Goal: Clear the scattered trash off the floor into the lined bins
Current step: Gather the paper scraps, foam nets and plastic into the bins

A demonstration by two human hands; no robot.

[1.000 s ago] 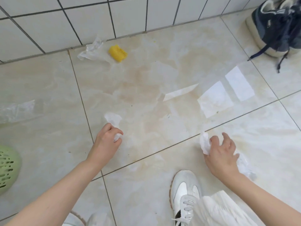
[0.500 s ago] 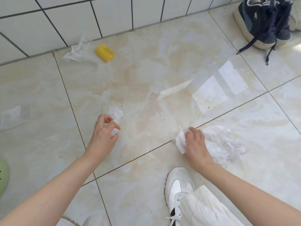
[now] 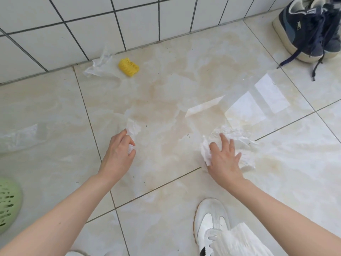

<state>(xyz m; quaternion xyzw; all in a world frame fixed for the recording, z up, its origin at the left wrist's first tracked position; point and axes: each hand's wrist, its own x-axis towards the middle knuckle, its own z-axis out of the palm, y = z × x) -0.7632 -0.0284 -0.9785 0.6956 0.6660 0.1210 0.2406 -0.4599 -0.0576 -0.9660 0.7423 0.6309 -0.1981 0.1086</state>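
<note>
My left hand is closed around a small white tissue that sticks out past the fingers, just above the floor. My right hand lies with fingers spread on a bigger crumpled white tissue on the floor, and a folded piece shows under the thumb. Near the wall lie a crumpled clear wrapper and a yellow foam net beside it. No bin is in view.
A white tiled wall runs along the back. Dark blue sneakers with loose laces stand at the far right. A green perforated object sits at the left edge. A clear plastic film lies at the left. My white shoe is below.
My right hand has gone from pinching the tissue to lying spread over the crumpled pile. My left hand keeps its tissue. The view shifted slightly.
</note>
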